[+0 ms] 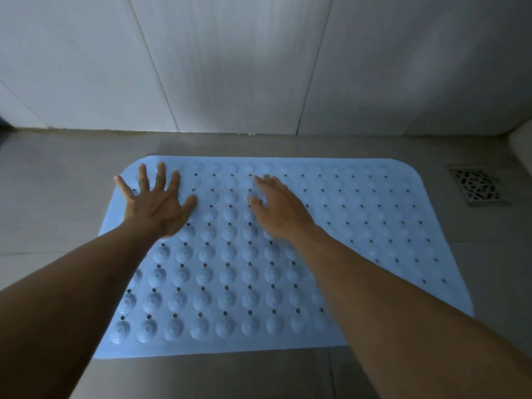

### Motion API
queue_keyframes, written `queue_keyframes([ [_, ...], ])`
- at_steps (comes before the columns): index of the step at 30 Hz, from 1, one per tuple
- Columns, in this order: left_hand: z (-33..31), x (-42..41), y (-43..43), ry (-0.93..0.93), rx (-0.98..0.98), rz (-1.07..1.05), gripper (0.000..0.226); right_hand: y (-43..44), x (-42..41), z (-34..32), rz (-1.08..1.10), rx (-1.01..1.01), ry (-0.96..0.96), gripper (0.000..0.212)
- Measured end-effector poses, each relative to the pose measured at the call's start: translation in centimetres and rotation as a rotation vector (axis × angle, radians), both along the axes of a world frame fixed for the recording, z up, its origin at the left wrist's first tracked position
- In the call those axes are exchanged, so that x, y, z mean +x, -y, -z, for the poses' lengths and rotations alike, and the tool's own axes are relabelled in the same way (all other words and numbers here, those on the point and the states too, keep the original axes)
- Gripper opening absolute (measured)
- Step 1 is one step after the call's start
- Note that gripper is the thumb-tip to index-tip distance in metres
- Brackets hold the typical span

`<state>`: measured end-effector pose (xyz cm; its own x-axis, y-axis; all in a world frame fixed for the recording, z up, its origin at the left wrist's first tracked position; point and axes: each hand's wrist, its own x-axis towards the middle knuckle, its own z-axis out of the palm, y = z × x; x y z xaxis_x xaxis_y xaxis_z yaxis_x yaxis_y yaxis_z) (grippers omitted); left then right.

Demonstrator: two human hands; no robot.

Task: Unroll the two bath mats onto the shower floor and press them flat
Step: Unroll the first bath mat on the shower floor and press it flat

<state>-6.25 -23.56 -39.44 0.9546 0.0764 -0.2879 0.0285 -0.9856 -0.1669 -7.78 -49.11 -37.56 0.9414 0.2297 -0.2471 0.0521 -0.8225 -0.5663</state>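
A light blue rubber bath mat (359, 226) with round bumps and small holes lies unrolled on the grey shower floor. My left hand (157, 200) presses flat on the mat's far left corner with its fingers spread wide. Near the middle of the mat's far edge, my right hand (276, 205) rests palm down with straight fingers. Only one mat is in view.
A metal floor drain (476, 185) sits in the floor right of the mat. White tiled wall (259, 67) rises just behind the mat. Grey floor tiles (57, 180) surround the mat on the left and front.
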Motion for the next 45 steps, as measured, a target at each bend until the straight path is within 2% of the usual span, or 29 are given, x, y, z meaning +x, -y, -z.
queue_keyframes([
  [3, 0.0, -0.6, 4.7, 0.113, -0.107, 0.050, 0.073, 4.1, -0.4, 0.3, 0.035, -0.250, 0.102, 0.063],
  [5, 0.3, -0.8, 9.2, 0.141, -0.206, 0.122, 0.073, 7.5, -0.5, 0.8, 0.082, -0.424, 0.090, 0.072],
  [8, 0.8, -0.8, 16.2, 0.142, -0.300, 0.225, 0.068, 12.4, -0.1, 1.4, 0.143, -0.540, 0.054, 0.081],
  [11, 1.2, -0.3, 21.4, 0.136, -0.302, 0.262, 0.065, 16.3, 0.8, 1.9, 0.180, -0.560, 0.002, 0.083],
  [14, 2.1, 0.0, 23.7, 0.087, -0.257, 0.199, 0.067, 18.6, 1.0, 2.7, 0.153, -0.588, -0.048, 0.086],
  [18, 2.8, -0.1, 23.8, 0.073, -0.261, 0.156, 0.069, 19.5, 1.3, 3.6, 0.087, -0.600, 0.042, 0.091],
  [20, 2.7, -0.1, 23.8, 0.079, -0.268, 0.148, 0.071, 19.7, 1.6, 4.0, 0.086, -0.536, 0.046, 0.091],
  [23, 2.5, 0.3, 24.0, 0.068, -0.274, 0.131, 0.074, 20.1, 2.0, 4.3, 0.089, -0.482, 0.017, 0.092],
  [45, 2.6, 0.1, 24.1, 0.045, -0.295, 0.089, 0.081, 20.2, 2.8, 2.3, 0.044, -0.452, -0.154, 0.088],
])
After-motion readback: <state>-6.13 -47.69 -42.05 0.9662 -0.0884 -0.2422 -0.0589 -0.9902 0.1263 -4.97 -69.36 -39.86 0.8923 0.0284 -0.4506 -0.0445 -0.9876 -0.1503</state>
